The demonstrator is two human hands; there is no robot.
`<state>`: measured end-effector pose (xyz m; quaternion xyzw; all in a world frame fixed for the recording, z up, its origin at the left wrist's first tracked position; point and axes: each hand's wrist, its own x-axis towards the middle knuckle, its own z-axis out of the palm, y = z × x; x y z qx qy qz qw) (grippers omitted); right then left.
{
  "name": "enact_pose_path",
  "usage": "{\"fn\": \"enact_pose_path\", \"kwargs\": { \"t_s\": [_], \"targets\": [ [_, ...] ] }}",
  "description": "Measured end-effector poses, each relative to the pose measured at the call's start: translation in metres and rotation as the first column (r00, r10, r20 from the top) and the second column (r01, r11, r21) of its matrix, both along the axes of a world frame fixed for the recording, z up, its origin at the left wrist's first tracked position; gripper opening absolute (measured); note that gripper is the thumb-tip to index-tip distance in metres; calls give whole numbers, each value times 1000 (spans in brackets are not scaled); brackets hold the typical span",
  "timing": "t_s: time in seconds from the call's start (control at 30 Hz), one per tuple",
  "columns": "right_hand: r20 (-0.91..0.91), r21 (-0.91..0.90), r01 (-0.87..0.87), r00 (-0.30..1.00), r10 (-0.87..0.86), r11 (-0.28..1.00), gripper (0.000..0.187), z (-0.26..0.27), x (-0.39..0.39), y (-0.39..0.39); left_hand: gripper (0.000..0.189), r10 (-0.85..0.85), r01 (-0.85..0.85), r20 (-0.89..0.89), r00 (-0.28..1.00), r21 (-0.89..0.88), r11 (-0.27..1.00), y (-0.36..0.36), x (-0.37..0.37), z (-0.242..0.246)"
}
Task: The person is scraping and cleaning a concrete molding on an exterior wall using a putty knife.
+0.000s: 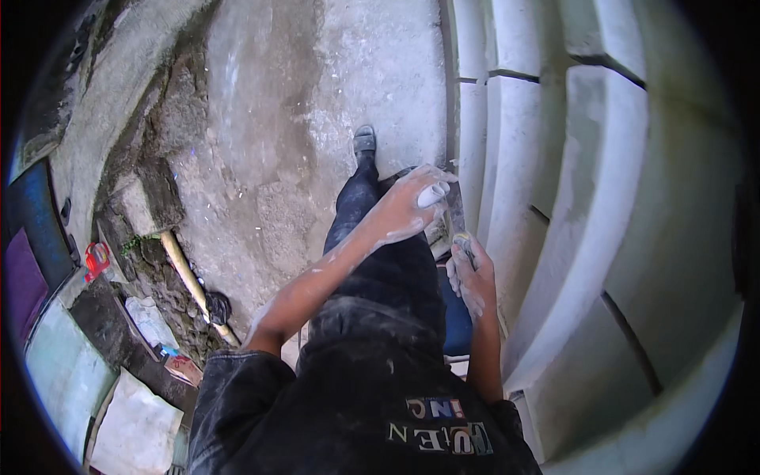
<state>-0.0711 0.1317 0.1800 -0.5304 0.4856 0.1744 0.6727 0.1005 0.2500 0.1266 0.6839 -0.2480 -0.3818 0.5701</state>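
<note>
My left hand [418,199], coated in white dust, is closed around a short white tube-like piece [433,194]. Its fingertips reach the far end of a flat metal blade [456,208]; contact there is hard to make out. In my right hand [475,273] is the handle [463,240] of that bladed tool, pointing away from me. I cannot tell whether it is a knife or a scraper. Both hands are above my dark trousers, beside long pale ledges [510,148] on the right.
Wider white-edged ledges [594,196] curve along the right, with dark gaps between sections. Underfoot is a rough concrete floor [261,119]. To the left lie a bamboo pole [184,273], a red plastic item [96,260] and a pale sheet [136,424]. Something dark blue [456,314] is below my right forearm.
</note>
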Motion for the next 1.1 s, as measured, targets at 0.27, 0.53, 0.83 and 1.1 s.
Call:
{"fn": "enact_pose_path", "kwargs": {
  "t_s": [0.27,0.53,0.83,1.1],
  "targets": [
    [-141,102,35,990,-20,994,29,-72,34,3,41,71,-69,-165,984,18,997,7,15,-102],
    [-105,56,103,990,-97,993,40,-134,74,10,51,38,-42,-193,980,-19,999,-1,39,-169],
    [-18,-87,220,975,-222,972,44,-217,111,-3,69,24,-39,-327,945,-40,998,-37,53,-219],
    [-61,-308,59,995,-82,950,53,-303,88,-12,66,51,-69,-376,925,-34,997,-61,30,-309]
  ]
}}
